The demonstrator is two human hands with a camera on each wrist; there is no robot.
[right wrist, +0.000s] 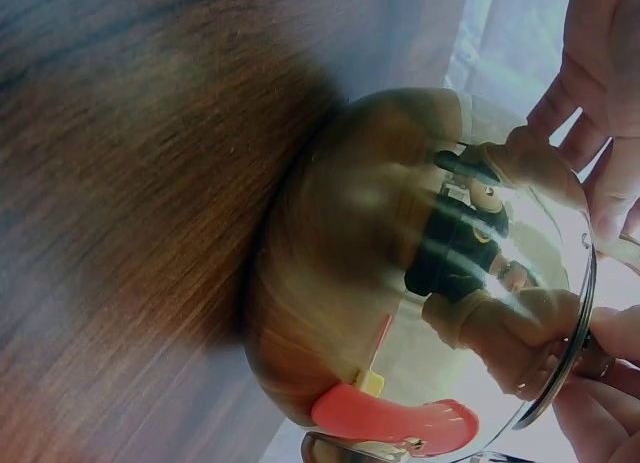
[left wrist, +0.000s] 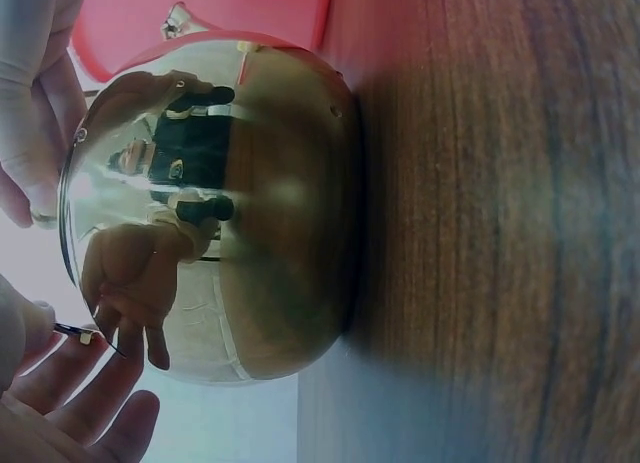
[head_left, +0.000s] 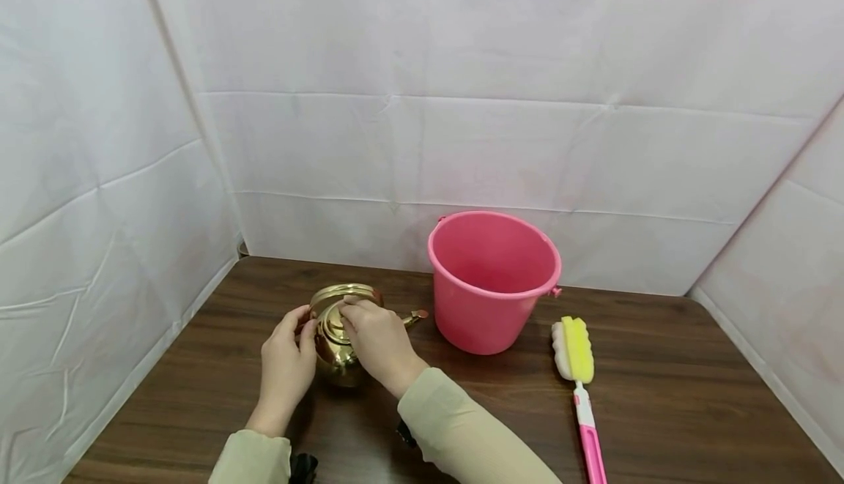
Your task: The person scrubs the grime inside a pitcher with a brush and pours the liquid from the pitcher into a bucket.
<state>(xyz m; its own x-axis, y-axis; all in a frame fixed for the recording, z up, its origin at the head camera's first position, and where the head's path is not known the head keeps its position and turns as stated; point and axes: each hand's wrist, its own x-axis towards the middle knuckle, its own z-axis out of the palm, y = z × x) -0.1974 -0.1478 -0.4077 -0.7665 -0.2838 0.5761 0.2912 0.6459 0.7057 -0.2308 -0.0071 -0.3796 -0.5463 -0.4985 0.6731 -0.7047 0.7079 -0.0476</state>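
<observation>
The right hand [head_left: 379, 337] pinches the lid [head_left: 334, 323] at its top; the left hand [head_left: 288, 356] grips the handle [head_left: 346, 291], seemingly to steady the kettle [head_left: 338, 362], upright on the table [head_left: 692, 381]. Right of the kettle stand the bucket [head_left: 478, 323], then, well apart, the brush [head_left: 580, 367].

The kettle [head_left: 338, 361] is gold — bucket [head_left: 476, 315] pink, tabletop [head_left: 679, 389] brown.

Left fingers [head_left: 290, 318] curl, right fingers [head_left: 357, 311] pinch, both forearms [head_left: 471, 429] extended.
</observation>
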